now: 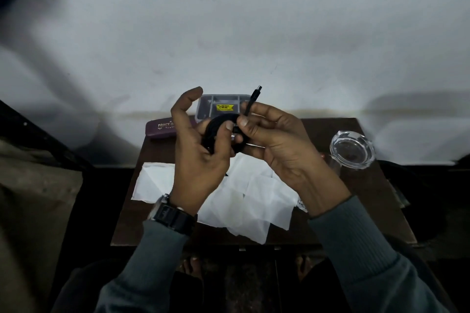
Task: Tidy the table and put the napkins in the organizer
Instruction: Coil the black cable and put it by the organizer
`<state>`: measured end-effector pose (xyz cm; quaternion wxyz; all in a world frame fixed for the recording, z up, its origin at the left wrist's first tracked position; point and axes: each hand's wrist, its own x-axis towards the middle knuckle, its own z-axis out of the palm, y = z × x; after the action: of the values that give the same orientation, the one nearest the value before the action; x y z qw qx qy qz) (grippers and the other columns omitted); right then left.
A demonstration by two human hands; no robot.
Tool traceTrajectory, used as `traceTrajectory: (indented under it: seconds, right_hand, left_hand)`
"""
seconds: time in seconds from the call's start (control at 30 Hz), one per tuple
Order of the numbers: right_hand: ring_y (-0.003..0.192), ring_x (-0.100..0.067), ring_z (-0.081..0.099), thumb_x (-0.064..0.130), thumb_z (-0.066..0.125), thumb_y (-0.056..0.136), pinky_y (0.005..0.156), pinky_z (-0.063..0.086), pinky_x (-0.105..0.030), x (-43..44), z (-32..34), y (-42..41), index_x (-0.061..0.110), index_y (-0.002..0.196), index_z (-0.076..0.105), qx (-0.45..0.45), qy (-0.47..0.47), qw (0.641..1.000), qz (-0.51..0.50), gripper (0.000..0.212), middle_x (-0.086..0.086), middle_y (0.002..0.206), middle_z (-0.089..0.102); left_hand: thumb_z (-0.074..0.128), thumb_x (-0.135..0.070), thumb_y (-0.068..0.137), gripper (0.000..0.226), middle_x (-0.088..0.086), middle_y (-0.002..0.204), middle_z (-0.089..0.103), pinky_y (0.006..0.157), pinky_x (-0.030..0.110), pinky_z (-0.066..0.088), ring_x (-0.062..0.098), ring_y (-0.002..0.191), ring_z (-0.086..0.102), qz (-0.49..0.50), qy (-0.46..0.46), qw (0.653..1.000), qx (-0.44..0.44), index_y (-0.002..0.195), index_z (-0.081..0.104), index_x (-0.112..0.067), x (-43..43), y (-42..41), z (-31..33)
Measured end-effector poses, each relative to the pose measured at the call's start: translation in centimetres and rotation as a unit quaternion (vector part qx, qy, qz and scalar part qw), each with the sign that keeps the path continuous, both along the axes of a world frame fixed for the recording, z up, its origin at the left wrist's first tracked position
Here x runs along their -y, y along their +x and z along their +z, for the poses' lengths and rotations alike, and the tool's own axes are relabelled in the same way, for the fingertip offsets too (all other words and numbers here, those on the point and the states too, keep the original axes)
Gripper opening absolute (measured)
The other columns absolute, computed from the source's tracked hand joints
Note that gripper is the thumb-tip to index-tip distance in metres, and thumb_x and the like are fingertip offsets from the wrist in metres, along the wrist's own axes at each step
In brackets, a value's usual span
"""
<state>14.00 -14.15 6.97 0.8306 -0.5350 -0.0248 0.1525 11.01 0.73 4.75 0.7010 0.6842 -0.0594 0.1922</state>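
A maroon case (pixel 162 129) with gold lettering lies at the rear left corner of the worktop (pixel 343 211), partly hidden by the left hand (pixel 201 157). That hand, with a black watch (pixel 173 216) on its wrist, is raised above the worktop and grips a coil of black cable (pixel 220 132). Its thumb presses on the front of the loops, the lower fingers curl behind them, and the index finger sticks up free.

Behind the coil, at the rear edge, sits the grey organizer (pixel 207 109) with dividers and a yellow sticker (pixel 223 107). The white napkins (pixel 254 198) lie spread and overlapping on the near half of the worktop, beneath both hands and well apart from the organizer.

The right hand (pixel 282 145) pinches the cable's loose end between thumb and fingers, just beside the coil, and the plug (pixel 255 96) points upward past its fingertips. A clear glass ashtray (pixel 352 148) stands at the right edge.
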Motion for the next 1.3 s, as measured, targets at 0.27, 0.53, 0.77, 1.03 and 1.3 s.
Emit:
traceTrajectory:
  seconds: [0.27,0.53,0.77,1.03,1.3]
  right_hand:
    - [0.066,-0.022,0.067,-0.004,0.079,0.083,0.071,0.062,-0.038,0.8,0.7,-0.1,0.015,0.107,0.074,0.036,-0.088,0.995,0.016,0.032,-0.002,0.087,0.076]
    - [0.057,-0.027,0.065,-0.002,0.086,0.076,0.060,0.063,-0.044,0.7,0.6,-0.3,0.012,0.093,0.062,0.058,-0.171,0.982,-0.061,0.033,-0.011,0.091,0.071]
    - [0.079,-0.020,0.074,0.004,0.088,0.076,0.066,0.064,-0.040,0.9,0.1,0.2,0.014,0.099,0.068,0.065,-0.185,0.973,-0.122,0.032,-0.007,0.094,0.075]
    - [0.094,-0.023,0.075,0.000,0.078,0.086,0.089,0.062,-0.046,0.9,0.3,0.3,0.015,0.116,0.073,0.070,-0.136,0.987,-0.048,0.034,-0.009,0.107,0.078]
    - [0.076,-0.018,0.075,-0.010,0.071,0.088,0.074,0.064,-0.036,1.4,0.4,0.3,0.019,0.110,0.074,0.093,-0.128,0.987,-0.005,0.037,-0.002,0.093,0.079]
  left_hand:
    - [0.057,-0.013,0.099,0.048,0.000,0.098,0.078,0.069,0.023,0.057,0.018,0.077,0.071,-0.073,-0.049,0.995,-0.040,0.137,0.034,-0.032,-0.2,-0.2,-0.3]
    - [0.055,-0.016,0.097,0.052,-0.004,0.070,0.069,0.067,0.026,0.056,0.012,0.057,0.062,-0.129,-0.125,0.978,-0.102,0.145,0.037,-0.022,-0.5,-0.1,-0.1]
    - [0.058,-0.001,0.102,0.061,0.012,0.085,0.075,0.085,0.039,0.061,0.022,0.081,0.075,-0.144,-0.110,0.980,-0.083,0.151,0.027,-0.017,-0.5,-0.1,0.3]
    - [0.064,-0.012,0.096,0.051,0.008,0.093,0.080,0.079,0.039,0.062,0.020,0.081,0.075,-0.049,-0.182,0.977,-0.097,0.142,0.044,-0.017,-0.4,0.0,0.6]
    - [0.072,-0.018,0.082,0.057,0.005,0.100,0.078,0.072,0.035,0.064,0.019,0.080,0.076,-0.069,-0.354,0.903,-0.233,0.136,0.055,-0.009,-1.1,0.3,1.0]
